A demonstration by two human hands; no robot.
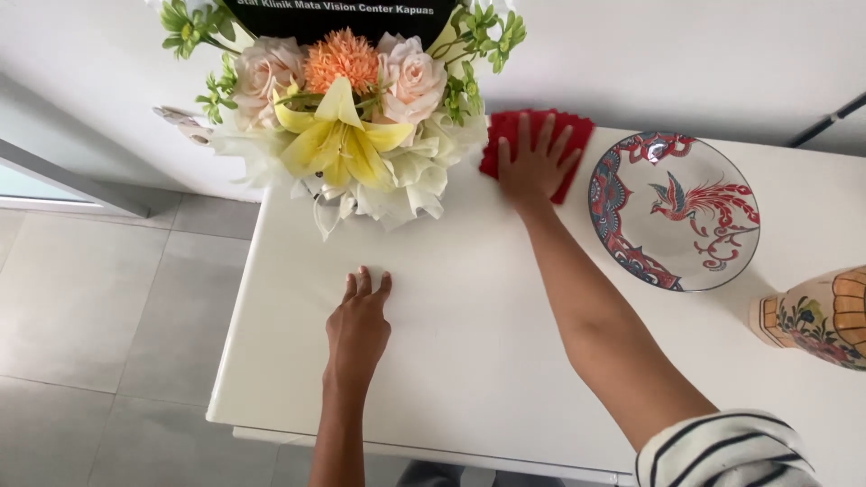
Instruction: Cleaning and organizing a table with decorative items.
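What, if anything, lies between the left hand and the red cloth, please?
Nothing visible: bare white table runs from the left hand to the red cloth, which lies under the right hand. The flower arrangement stands just left of that line.

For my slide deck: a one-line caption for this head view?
Right hand flat on a red cloth beside a flower arrangement; left hand rests on the white table.
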